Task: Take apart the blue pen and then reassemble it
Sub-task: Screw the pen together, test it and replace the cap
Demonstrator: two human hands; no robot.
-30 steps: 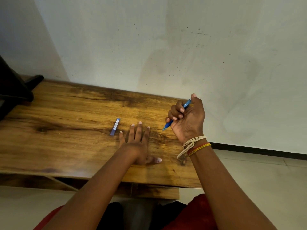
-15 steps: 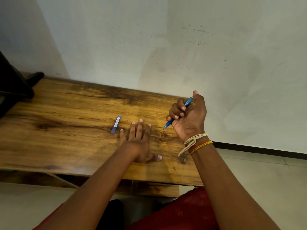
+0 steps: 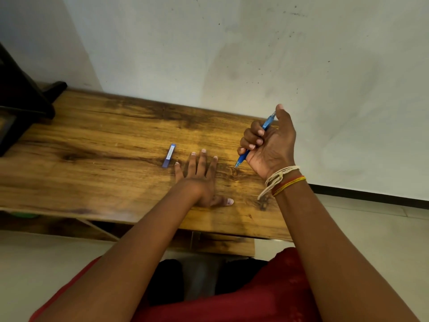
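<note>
My right hand (image 3: 270, 147) is closed in a fist around the blue pen (image 3: 242, 160), held above the wooden table's right part. The pen's tip points down and to the left, just over the wood, and its top end sticks out by my thumb. My left hand (image 3: 199, 176) lies flat on the table (image 3: 97, 159), palm down, fingers spread, holding nothing. A small blue-violet pen piece with a white label (image 3: 169, 155) lies on the wood just left of my left fingertips, not touching them.
A dark object (image 3: 21, 105) stands on the table's far left end. A white wall runs directly behind the table. The table's right edge lies under my right wrist, with tiled floor beyond. A lower shelf shows under the tabletop.
My right hand with the pen has risen slightly. The left hand and the small blue piece stay where they were.
</note>
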